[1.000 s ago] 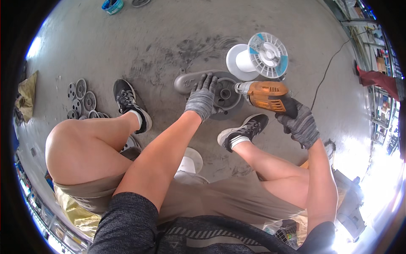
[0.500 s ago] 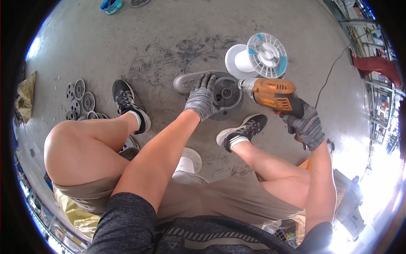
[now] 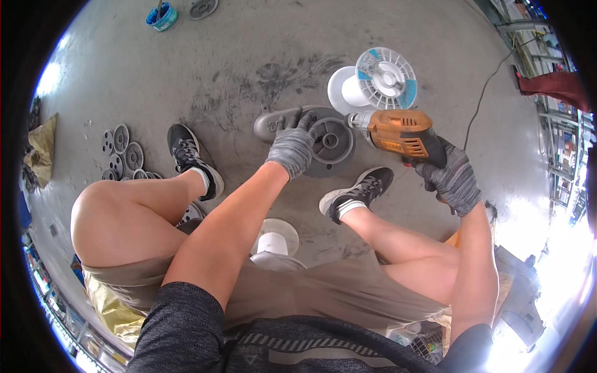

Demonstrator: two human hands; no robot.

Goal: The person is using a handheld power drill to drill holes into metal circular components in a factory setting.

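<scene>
My left hand (image 3: 292,146), in a grey knit glove with dark fingertips, rests with fingers spread on a grey metal housing (image 3: 266,126) with a rounded end and the left rim of a round wheel (image 3: 334,140). The wheel has a hub and spokes and sits over a wider dark disc (image 3: 326,169). My right hand (image 3: 457,180), gloved too, is closed around the handle of an orange and black power drill (image 3: 403,130). Its chuck points left, over the wheel's right upper edge. I cannot tell whether the drill touches the wheel.
A white spool (image 3: 385,78) lies just beyond the drill. Several grey wheels (image 3: 121,138) are heaped left of my left shoe (image 3: 183,146). A blue tub (image 3: 163,17) and another disc (image 3: 203,7) are far left. A cable (image 3: 482,102) runs along the floor at right.
My left hand has shifted slightly left, uncovering more of the wheel. The drill's tip has moved slightly left and up.
</scene>
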